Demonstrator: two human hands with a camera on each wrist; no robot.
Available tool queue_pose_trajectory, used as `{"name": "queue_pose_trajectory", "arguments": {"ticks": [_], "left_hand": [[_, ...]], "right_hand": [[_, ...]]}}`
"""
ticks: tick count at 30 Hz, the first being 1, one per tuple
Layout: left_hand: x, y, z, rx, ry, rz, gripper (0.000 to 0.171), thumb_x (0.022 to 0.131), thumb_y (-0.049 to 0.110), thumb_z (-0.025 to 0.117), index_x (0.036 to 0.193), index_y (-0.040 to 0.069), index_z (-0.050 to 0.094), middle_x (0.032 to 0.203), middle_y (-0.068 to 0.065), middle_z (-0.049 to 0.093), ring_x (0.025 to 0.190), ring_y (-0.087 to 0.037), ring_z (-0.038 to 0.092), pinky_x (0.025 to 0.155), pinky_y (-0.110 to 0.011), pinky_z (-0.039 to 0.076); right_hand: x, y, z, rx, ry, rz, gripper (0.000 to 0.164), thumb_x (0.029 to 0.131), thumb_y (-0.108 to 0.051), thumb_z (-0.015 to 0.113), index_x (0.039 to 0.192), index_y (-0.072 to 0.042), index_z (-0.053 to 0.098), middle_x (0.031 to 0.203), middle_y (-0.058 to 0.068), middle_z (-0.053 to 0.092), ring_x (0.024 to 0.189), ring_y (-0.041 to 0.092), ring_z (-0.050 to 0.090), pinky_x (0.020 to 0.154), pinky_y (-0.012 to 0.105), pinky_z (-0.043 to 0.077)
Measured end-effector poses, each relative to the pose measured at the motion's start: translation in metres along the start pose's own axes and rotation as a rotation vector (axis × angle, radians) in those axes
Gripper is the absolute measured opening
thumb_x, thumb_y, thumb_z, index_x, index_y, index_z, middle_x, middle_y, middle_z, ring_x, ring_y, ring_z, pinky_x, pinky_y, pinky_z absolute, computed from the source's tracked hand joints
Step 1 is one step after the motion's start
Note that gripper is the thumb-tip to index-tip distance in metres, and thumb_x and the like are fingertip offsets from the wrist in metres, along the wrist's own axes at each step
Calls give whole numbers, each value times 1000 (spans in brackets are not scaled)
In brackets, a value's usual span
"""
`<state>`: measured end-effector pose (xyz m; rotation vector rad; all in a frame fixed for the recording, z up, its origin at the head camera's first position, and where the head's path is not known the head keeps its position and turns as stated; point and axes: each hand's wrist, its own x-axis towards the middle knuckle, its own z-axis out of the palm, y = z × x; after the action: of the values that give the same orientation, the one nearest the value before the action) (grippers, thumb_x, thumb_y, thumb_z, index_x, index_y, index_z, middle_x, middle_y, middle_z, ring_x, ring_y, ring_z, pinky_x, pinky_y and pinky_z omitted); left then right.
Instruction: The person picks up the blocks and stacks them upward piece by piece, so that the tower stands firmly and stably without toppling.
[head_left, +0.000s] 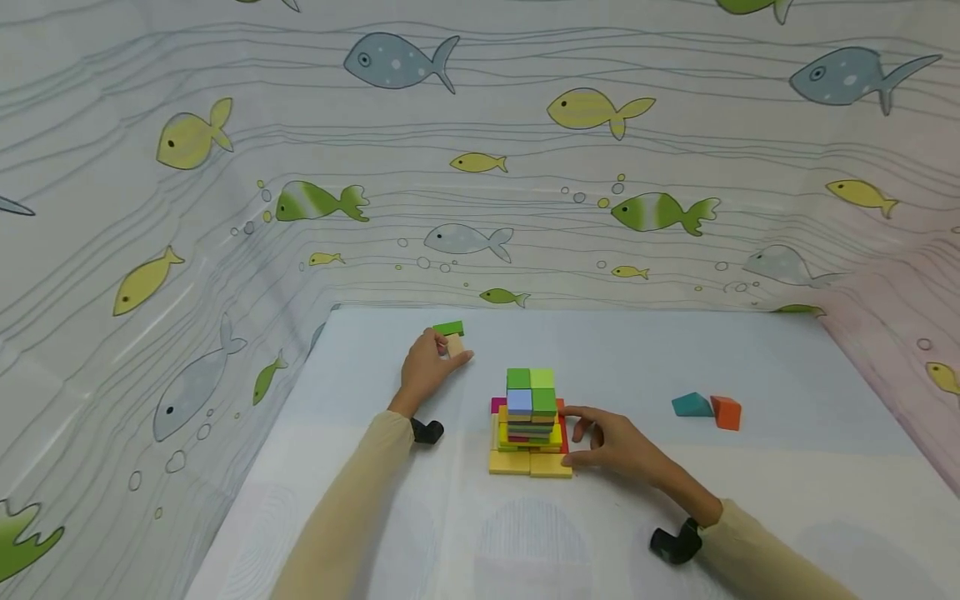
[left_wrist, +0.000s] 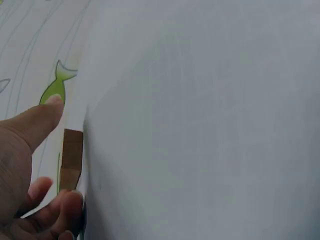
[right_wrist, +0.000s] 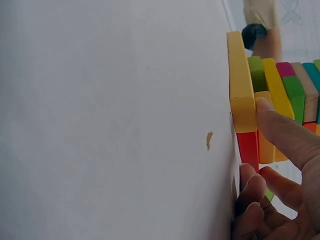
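Note:
My left hand (head_left: 429, 367) is at the far left of the table beside a plain wooden block (head_left: 455, 347). In the left wrist view the thumb stands apart from that block (left_wrist: 72, 150), and fingertips are right at its lower end. A green block (head_left: 448, 328) lies just behind it. A many-coloured block stack (head_left: 531, 404) stands mid-table, green and blue pieces on top, yellow tiles at its front. My right hand (head_left: 618, 446) is at its right side, thumb and forefinger spread. The thumb touches by the front yellow tile (right_wrist: 241, 85); the other fingers are beside the red block (right_wrist: 248, 150).
A teal block (head_left: 692, 405) and an orange block (head_left: 725, 412) lie to the right on the white table (head_left: 787, 483). A fish-printed cloth (head_left: 525, 192) rises behind and at both sides. Black wrist cameras (head_left: 677, 542) sit on both wrists.

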<state>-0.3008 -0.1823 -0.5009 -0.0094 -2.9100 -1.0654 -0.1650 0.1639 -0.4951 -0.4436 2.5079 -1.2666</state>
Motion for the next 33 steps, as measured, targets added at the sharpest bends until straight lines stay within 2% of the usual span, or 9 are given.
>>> {"name": "queue_pose_trajectory", "arguments": {"ticks": [4,8,14,21,24,29,33], "left_hand": [[1,8,2,67,14,-90,66,83,54,82,116,3,55,103,-12,60,84,-26,57,73,-40,48],[1,7,-2,27,1,-120,59,86,42,83,118,0,58,103,-13,63,88,-27,59,76,-41,49],[-5,-1,-12,-54,-34,-53,42,86,24,85,115,-1,68,107,-14,68,100,-28,63,86,-42,51],[-13,-9,-19,2,-46,27,41,87,24,84,117,-3,72,108,-16,68,94,-27,59,84,-42,47],[-17,-9,-23,4,-54,41,41,89,25,83,118,-1,73,109,-15,68,93,-25,59,81,-40,47],[-29,5,-34,-71,-59,85,40,88,29,84,119,6,74,110,-11,68,89,-22,60,69,-34,48],[-42,29,-46,-135,-91,180,41,89,37,82,121,13,73,111,-8,67,87,-19,59,64,-32,48]], "right_hand": [[1,0,1,2,-6,5,77,77,-37,92,143,-14,60,94,-1,61,74,19,53,62,25,44],[1,0,2,-2,-9,-5,77,77,-36,92,143,-13,60,93,-1,61,73,19,53,62,25,44],[0,0,1,-17,-8,-3,77,77,-37,92,142,-14,60,92,-1,60,73,18,52,62,25,44],[0,0,1,-22,-3,-7,76,77,-37,92,142,-13,60,92,-2,61,73,18,53,62,25,44],[0,0,1,-24,-4,-6,75,78,-37,92,142,-14,60,92,-2,60,73,18,52,62,25,44],[-1,0,2,-12,-3,-2,76,78,-37,92,142,-14,60,93,-1,61,73,18,52,61,25,43],[-2,0,1,0,-2,5,76,78,-37,92,142,-14,60,94,-1,61,73,18,53,62,25,43]]}}
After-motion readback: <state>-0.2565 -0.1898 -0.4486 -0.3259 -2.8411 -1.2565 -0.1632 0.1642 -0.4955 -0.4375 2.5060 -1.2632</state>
